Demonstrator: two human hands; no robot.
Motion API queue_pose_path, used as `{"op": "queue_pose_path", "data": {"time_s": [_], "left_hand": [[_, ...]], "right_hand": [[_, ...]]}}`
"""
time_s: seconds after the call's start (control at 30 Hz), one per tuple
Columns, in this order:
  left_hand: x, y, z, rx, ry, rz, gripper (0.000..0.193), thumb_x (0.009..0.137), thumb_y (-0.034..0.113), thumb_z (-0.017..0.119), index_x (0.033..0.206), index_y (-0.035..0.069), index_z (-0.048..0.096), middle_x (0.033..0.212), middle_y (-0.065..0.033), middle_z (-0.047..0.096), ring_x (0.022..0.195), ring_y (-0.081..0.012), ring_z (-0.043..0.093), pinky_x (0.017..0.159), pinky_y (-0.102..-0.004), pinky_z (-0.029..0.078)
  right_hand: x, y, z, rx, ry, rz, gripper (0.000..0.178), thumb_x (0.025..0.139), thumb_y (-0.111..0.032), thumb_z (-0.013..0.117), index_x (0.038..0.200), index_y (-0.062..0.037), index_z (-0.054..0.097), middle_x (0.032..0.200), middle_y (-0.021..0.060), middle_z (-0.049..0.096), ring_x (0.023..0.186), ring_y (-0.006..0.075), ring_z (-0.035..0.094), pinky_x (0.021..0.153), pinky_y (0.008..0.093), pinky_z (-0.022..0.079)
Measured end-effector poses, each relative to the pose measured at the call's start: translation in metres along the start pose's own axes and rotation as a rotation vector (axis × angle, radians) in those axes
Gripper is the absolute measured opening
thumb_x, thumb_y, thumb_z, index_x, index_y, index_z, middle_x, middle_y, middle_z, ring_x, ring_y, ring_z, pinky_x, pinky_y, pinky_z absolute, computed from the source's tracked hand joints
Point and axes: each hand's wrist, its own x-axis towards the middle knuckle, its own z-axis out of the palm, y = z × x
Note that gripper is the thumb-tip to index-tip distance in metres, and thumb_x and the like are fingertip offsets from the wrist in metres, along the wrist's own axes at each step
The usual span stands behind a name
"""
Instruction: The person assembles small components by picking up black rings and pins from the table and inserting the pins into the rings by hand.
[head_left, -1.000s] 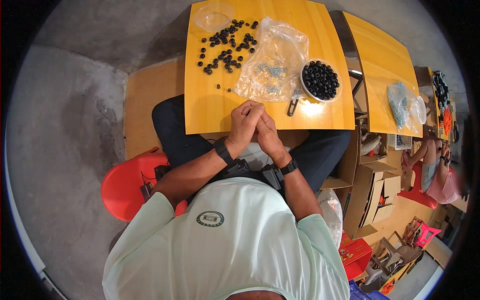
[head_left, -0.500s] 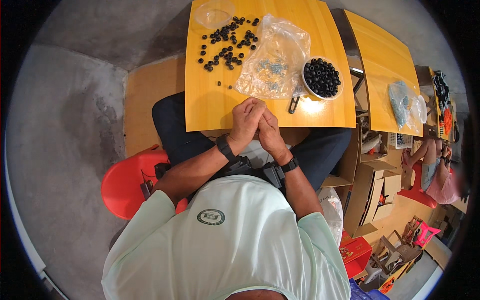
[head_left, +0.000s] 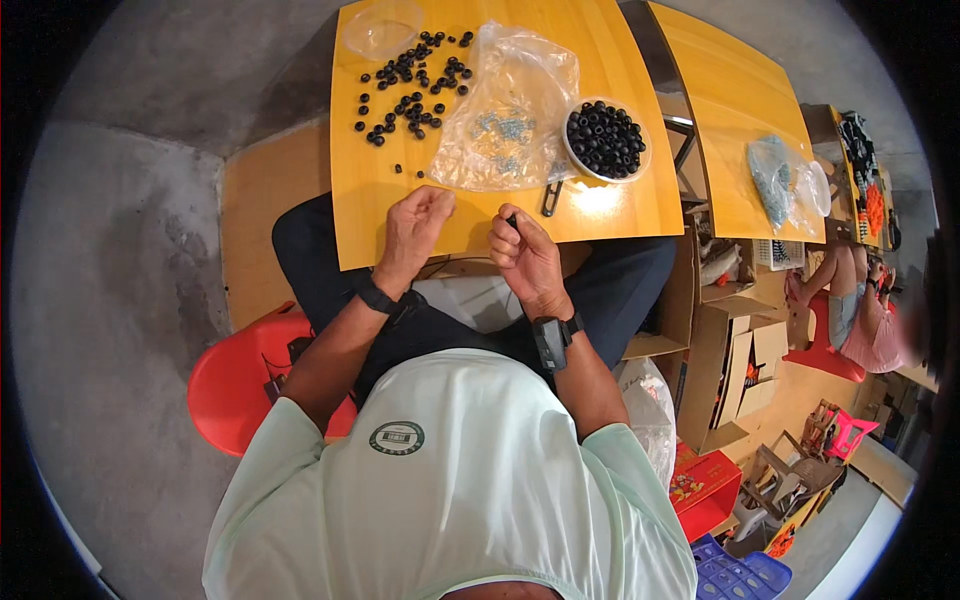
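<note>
My right hand [head_left: 528,258] is raised over the table's front edge, closed on a small black piece [head_left: 512,221] between thumb and forefinger. My left hand [head_left: 416,232] is apart from it, with its fingers pinched together; whatever they hold is hidden. Just beyond the left hand lie two small dark pieces [head_left: 409,171]. Farther back, several round black pieces with holes [head_left: 408,105] are scattered on the yellow table [head_left: 620,60]. A white bowl [head_left: 640,176] full of similar black pieces [head_left: 605,138] stands right of a clear plastic bag [head_left: 530,65] with small blue-grey pieces in it.
A clear round container [head_left: 384,35] stands at the table's far left. Beside the bag lies a flat black slotted piece [head_left: 551,198]. To the right is a second yellow table [head_left: 735,80] with another bag [head_left: 770,180]. Cardboard boxes [head_left: 735,370] and a seated person [head_left: 865,325] are beyond.
My hands were together and have come apart, left hand to the left, right hand turned upward. The black piece in the right fingers now shows. The whole view has shifted slightly.
</note>
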Motion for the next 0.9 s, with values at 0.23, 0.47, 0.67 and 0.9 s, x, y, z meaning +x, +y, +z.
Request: {"op": "queue_pose_path", "data": {"time_s": [0.23, 0.47, 0.67, 0.9], "left_hand": [[0.01, -0.011, -0.004, -0.067, 0.121, -0.04, 0.028, 0.098, 0.022, 0.061, 0.083, -0.001, 0.064, 0.07, 0.0, 0.061, 0.062, -0.0045, 0.055, 0.058, -0.021, 0.045], [0.009, -0.01, 0.0, -0.022, 0.126, 0.01, 0.029, 0.098, 0.021, 0.061, 0.079, -0.002, 0.063, 0.067, 0.0005, 0.059, 0.061, -0.0043, 0.053, 0.057, -0.0213, 0.044], [0.006, -0.015, -0.002, -0.011, 0.09, 0.002, 0.029, 0.099, 0.024, 0.059, 0.085, -0.002, 0.065, 0.073, -0.0012, 0.061, 0.063, -0.0056, 0.055, 0.059, -0.0206, 0.046], [0.009, -0.011, -0.005, -0.028, 0.095, -0.034, 0.027, 0.099, 0.023, 0.059, 0.089, -0.001, 0.067, 0.074, -0.0021, 0.063, 0.064, -0.007, 0.057, 0.06, -0.0207, 0.047]], "right_hand": [[-0.003, 0.004, 0.019, 0.12, 0.098, 0.002, 0.024, 0.102, -0.022, 0.049, 0.118, -0.0043, 0.051, 0.08, -0.0012, 0.039, 0.069, 0.009, 0.034, 0.054, 0.021, 0.031], [-0.004, 0.001, -0.005, 0.072, 0.042, -0.019, 0.027, 0.102, -0.025, 0.049, 0.119, -0.0049, 0.052, 0.085, 0.0, 0.044, 0.071, 0.0099, 0.038, 0.056, 0.0212, 0.034], [-0.011, -0.004, 0.014, 0.071, 0.152, -0.11, 0.027, 0.1, -0.024, 0.054, 0.119, -0.0042, 0.053, 0.093, 0.0035, 0.05, 0.075, 0.011, 0.044, 0.061, 0.0218, 0.038], [-0.046, -0.037, -0.017, 0.085, 0.131, -0.302, 0.032, 0.102, -0.026, 0.051, 0.124, -0.0027, 0.053, 0.099, 0.0059, 0.053, 0.078, 0.013, 0.046, 0.063, 0.025, 0.041]]}}
